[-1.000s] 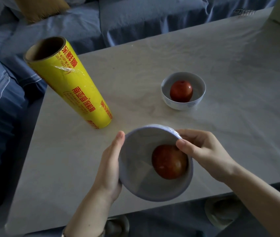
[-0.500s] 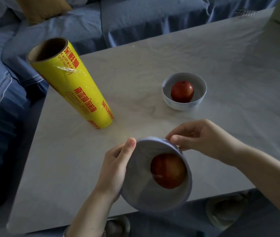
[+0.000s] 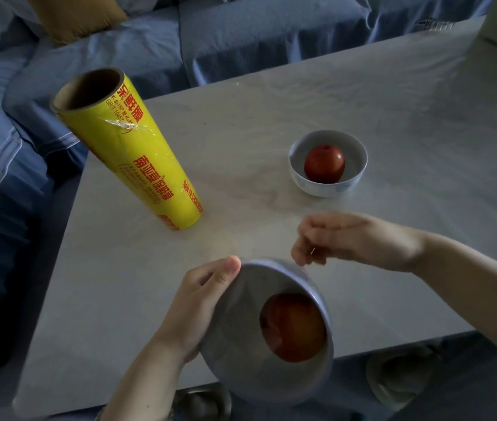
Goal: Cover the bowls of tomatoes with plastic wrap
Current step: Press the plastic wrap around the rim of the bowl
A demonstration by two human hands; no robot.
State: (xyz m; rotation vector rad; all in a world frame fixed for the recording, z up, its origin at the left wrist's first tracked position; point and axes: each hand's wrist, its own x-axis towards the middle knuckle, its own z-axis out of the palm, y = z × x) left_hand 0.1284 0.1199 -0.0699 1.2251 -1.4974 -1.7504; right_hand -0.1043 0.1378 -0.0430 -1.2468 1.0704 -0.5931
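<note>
From the yellow wrap roll [image 3: 128,153] upright at the counter [image 3: 271,117] edge, I see my left hand [image 3: 198,311] grip clenched on the near bowl [image 3: 271,335], now tipped further past the front edge, while my right hand [image 3: 347,241] has lifted off, fingers pinched, perhaps on film, the far bowl [image 3: 328,163] uncovered amid open counter.

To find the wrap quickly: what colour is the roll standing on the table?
Yellow with red lettering, on a brown cardboard core; the roll shows in the head view.
</note>
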